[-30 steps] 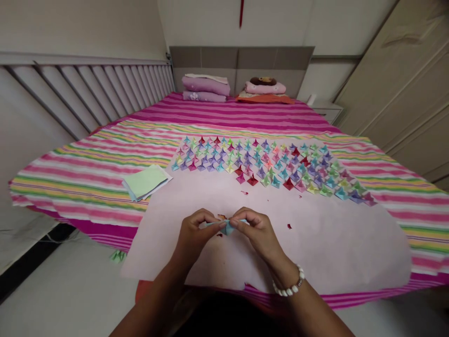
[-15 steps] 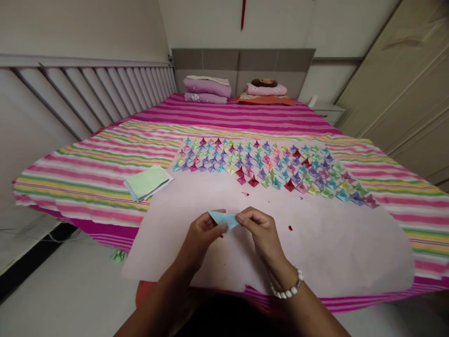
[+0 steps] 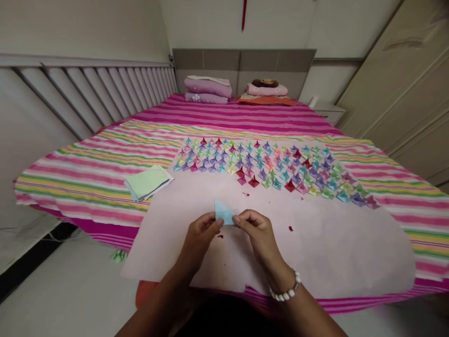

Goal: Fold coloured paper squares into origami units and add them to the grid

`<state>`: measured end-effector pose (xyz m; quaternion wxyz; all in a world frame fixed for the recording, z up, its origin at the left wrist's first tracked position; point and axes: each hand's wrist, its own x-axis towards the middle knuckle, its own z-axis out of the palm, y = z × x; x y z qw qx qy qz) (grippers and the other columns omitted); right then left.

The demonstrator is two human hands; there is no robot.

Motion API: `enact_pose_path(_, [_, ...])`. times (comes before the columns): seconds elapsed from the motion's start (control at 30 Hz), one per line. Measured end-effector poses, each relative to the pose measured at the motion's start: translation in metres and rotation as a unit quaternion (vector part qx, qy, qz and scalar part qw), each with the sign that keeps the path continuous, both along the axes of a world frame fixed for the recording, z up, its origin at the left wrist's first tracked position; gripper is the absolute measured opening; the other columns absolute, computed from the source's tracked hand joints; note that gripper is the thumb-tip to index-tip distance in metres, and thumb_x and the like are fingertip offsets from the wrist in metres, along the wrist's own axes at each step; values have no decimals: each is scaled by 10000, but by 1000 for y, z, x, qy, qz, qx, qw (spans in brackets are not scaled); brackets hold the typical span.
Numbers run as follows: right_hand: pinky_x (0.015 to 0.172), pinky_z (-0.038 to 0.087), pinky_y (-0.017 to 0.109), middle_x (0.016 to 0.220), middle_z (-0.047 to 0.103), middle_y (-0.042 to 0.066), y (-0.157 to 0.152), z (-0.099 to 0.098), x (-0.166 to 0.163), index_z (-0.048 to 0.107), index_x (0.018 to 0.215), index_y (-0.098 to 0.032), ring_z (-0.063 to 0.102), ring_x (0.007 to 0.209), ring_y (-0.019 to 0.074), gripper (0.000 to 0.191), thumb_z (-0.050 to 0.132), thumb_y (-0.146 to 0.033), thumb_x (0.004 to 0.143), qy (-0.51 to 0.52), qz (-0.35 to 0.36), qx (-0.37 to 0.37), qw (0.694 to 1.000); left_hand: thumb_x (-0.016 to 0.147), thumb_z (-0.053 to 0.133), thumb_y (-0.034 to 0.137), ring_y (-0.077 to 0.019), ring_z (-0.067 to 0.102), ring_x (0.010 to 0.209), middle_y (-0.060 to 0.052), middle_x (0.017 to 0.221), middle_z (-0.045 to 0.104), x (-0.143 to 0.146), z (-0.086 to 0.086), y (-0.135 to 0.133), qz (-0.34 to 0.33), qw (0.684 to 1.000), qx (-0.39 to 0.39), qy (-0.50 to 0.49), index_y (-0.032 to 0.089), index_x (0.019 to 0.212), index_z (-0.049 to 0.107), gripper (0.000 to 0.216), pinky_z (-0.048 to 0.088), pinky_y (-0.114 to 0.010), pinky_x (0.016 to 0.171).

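Note:
A small light-blue folded paper piece (image 3: 223,212) stands point-up between my two hands, just above a large pale pink sheet (image 3: 315,243) spread on the bed. My left hand (image 3: 200,234) pinches its lower left edge with closed fingers. Closed fingertips of my right hand (image 3: 255,229) pinch its lower right edge; a white bead bracelet (image 3: 286,291) circles that wrist. Beyond my hands, several rows of small folded paper shapes (image 3: 266,166) in many colours lie on the far part of the pink sheet.
A stack of pale green and blue paper squares (image 3: 149,181) lies on the striped bedspread (image 3: 87,173) to the left. Tiny red scraps (image 3: 289,228) dot the sheet. Folded bedding and pillows (image 3: 206,88) sit at the headboard. A slatted rail (image 3: 105,89) runs along the left, wardrobe doors (image 3: 403,89) on the right.
The blue paper piece has been turned from lying flat between my fingers to standing with a point upward. Both hands stayed in about the same place.

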<state>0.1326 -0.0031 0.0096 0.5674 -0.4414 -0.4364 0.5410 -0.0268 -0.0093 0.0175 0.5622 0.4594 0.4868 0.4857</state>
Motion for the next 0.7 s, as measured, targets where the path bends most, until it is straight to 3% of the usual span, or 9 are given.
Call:
enact_pose_path(0.17, [598, 378, 265, 596, 594, -21, -1, 4, 0, 660, 616, -190, 484, 586, 126, 242, 768, -386, 708, -8, 32, 2, 999, 783, 682, 334, -153, 580, 722, -12, 722, 671, -3, -5, 1, -2, 1000, 7, -3, 177, 877, 748, 195, 463, -272, 700])
enact_pose_path(0.33, [616, 396, 276, 604, 592, -14, -2, 12, -2, 659, 635, -195, 489, 590, 135, 293, 714, -457, 754, 60, 89, -26, 994, 745, 727, 277, -144, 609, 741, -15, 802, 698, -9, -5, 5, -78, 992, -15, -96, 179, 933, 701, 214, 464, -286, 757])
enact_pose_path(0.5, [590, 376, 264, 595, 593, -18, -3, 13, -3, 660, 627, -190, 475, 571, 125, 248, 768, -399, 703, 89, 112, -60, 988, 696, 772, 228, -101, 579, 651, 13, 682, 662, -11, -5, 4, -97, 987, -31, -126, 165, 785, 624, 183, 444, -231, 667])
enact_pose_path(0.7, [584, 361, 245, 603, 580, -25, -3, 11, -2, 655, 626, -177, 460, 581, 111, 222, 776, -356, 677, 112, 117, -80, 984, 682, 789, 230, -88, 574, 650, 29, 665, 645, -11, -5, 5, -109, 985, -31, -131, 159, 748, 584, 227, 439, -211, 653])
